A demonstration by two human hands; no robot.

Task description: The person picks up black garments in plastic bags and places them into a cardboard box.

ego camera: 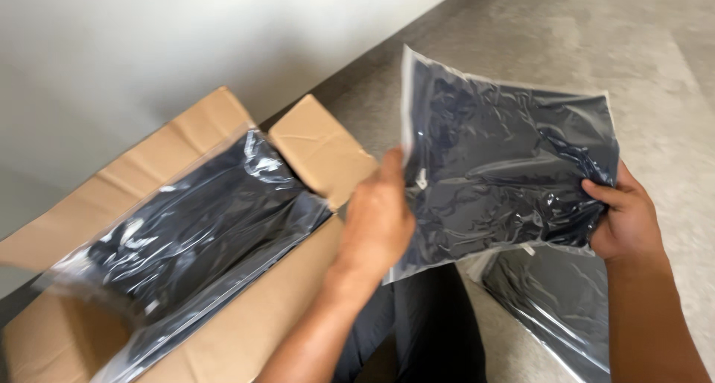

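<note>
Head view: your left hand (376,219) and right hand (625,219) clamp opposite edges of a clear bagged dark garment (506,167), lifted beside the cardboard box (246,331); it wants a steady two-handed hold.

Open cardboard box (246,331) sits left, against the wall (149,48), with a bagged garment (201,226) lying in it. Right of the box, a second bag (506,167) hangs above the floor (670,70) between both hands; a third bag (558,301) lies on the floor beneath it.
</note>
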